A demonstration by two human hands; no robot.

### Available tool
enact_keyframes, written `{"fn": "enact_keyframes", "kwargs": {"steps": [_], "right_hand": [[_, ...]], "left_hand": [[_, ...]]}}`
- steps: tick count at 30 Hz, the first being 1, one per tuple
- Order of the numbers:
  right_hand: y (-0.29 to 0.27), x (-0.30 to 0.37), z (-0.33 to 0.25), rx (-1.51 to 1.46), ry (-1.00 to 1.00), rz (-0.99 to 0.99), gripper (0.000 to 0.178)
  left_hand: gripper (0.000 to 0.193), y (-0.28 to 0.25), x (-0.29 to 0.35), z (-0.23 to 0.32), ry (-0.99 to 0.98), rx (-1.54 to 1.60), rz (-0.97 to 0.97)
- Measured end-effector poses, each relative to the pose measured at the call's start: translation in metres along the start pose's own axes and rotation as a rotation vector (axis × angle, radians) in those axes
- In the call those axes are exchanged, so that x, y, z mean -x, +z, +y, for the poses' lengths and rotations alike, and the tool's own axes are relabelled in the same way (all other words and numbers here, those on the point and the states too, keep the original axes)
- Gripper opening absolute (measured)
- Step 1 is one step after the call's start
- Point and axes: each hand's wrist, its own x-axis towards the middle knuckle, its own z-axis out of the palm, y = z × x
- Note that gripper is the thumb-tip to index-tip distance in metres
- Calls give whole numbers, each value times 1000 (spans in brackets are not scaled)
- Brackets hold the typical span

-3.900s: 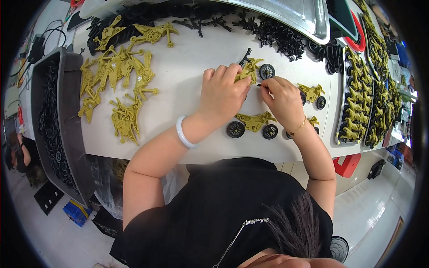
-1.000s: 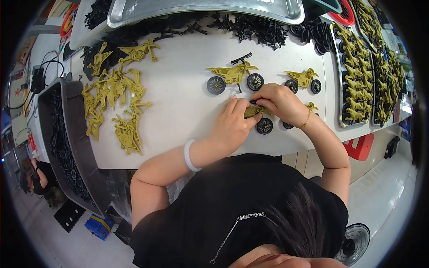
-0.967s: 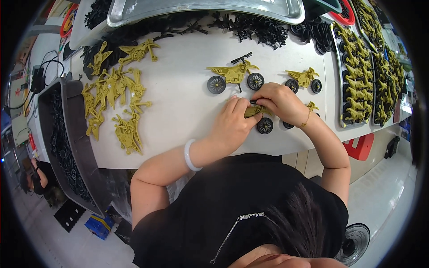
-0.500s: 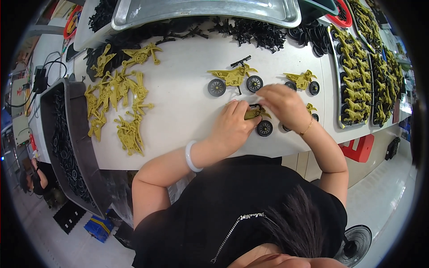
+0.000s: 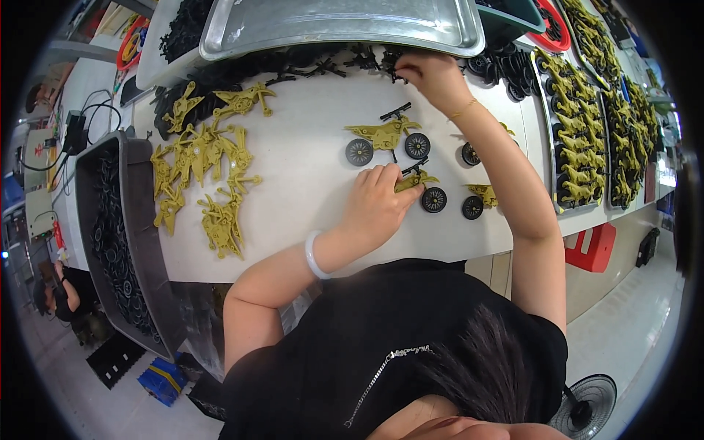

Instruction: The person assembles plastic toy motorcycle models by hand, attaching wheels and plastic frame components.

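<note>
A long shiny metal tray (image 5: 345, 26) sits at the far edge. Loose olive-yellow plastic frame parts (image 5: 202, 172) lie scattered at left. A dark grey bin of black wheels (image 5: 117, 227) stands further left. Trays of olive-yellow frames (image 5: 587, 139) line the right side.

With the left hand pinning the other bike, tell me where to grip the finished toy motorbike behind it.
Pinch the olive body of the finished toy motorbike between its two black wheels, coming from above. It lies flat on the table, so the frame's edges are exposed, and the wheels would likely turn under fingers.
</note>
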Motion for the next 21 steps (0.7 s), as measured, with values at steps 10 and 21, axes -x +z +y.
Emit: {"fn": "enact_keyframes", "kwargs": {"steps": [10, 21], "right_hand": [[-60, 75, -22, -1004, 642, -95, 19], [-75, 147, -54, -978, 645, -150, 9]], "left_hand": [[14, -4, 1, -3, -34, 11, -45], [25, -5, -2, -4, 2, -15, -86]]}}
